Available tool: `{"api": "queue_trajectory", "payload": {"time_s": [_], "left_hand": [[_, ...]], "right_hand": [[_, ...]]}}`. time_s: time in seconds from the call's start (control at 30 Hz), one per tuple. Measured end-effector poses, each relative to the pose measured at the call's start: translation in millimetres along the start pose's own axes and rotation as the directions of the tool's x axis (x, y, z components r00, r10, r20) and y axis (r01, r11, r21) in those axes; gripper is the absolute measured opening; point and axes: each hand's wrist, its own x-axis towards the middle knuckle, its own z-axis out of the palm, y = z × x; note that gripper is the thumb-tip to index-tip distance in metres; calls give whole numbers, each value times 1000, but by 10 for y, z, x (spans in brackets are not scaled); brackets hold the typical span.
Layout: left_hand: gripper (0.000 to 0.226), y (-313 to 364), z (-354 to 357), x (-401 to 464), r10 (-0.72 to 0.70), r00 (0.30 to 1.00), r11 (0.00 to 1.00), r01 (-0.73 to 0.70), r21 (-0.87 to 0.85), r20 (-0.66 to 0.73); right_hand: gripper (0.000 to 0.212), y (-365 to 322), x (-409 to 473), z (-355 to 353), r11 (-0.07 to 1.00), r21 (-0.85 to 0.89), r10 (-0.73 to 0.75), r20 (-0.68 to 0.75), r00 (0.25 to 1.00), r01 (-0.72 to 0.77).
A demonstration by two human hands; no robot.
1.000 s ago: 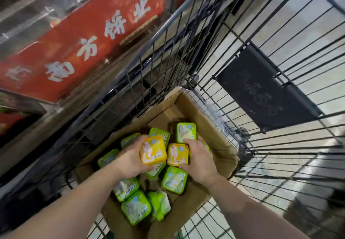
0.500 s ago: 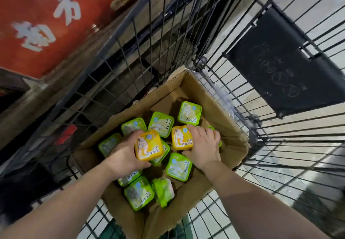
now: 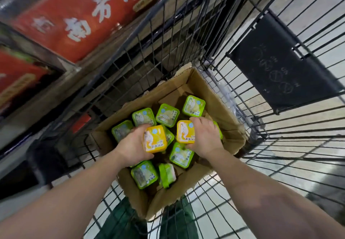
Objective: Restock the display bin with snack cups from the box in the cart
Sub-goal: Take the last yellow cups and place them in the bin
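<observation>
While both hands are reaching into the box (image 3: 209, 96), the left hand (image 3: 133, 143) is gripping a yellow cup (image 3: 154, 138), lid up; the right hand (image 3: 206, 137) is curling fingers round another yellow cup (image 3: 184, 131) among green cups (image 3: 180, 154).

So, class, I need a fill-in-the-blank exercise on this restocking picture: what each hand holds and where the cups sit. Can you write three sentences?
1. Each hand grips a cup with a ____ lid: left hand, right hand.
2. The loose cups have ____ lids.
3. The cups lie in a cardboard ____ inside the wire cart.

Missing words: yellow; green; box
</observation>
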Motion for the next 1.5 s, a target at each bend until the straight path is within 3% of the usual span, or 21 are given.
{"api": "queue_trajectory", "payload": {"time_s": [0.17,0.3,0.43,0.63,0.8,1.0,1.13,1.3,1.5], "left_hand": [[101,114,-191,-458,2,1000,997,-4,-80,-20],[87,105,-466,-1007,33,996,984,-47,-173,-86],[90,-148,-855,-1689,37,986,977,-70,-200,-165],[87,-1039,-1263,-2967,-93,949,952,-4,-306,-301],[86,-2242,-1523,-4407,-165,893,919,-15,-394,-418],[76,-3555,-1672,-6199,-325,736,850,-47,-524,-594],[69,-4247,-1725,-6914,-430,617,785,-105,-610,-659],[80,-4943,-1807,-7381,-600,455,665,-174,-726,-658],[60,-5691,-2307,-7559,-663,377,604,-240,-760,-647]], "right_hand": [[98,-435,-353,-502,983,103,-162,126,979,150],[103,-934,-626,-848,959,73,-281,164,945,273],[108,-1598,-894,-1104,915,27,-400,191,896,403],[109,-3031,-1443,-1006,813,-21,-562,230,794,581],[110,-4540,-2248,-404,727,-14,-665,234,709,686],[98,-6373,-3227,398,553,75,-815,254,521,830],[89,-7327,-3625,719,443,107,-877,256,406,890],[97,-8289,-3772,1187,380,108,-906,245,346,919],[92,-9323,-3561,1632,334,155,-930,215,298,930]]}}
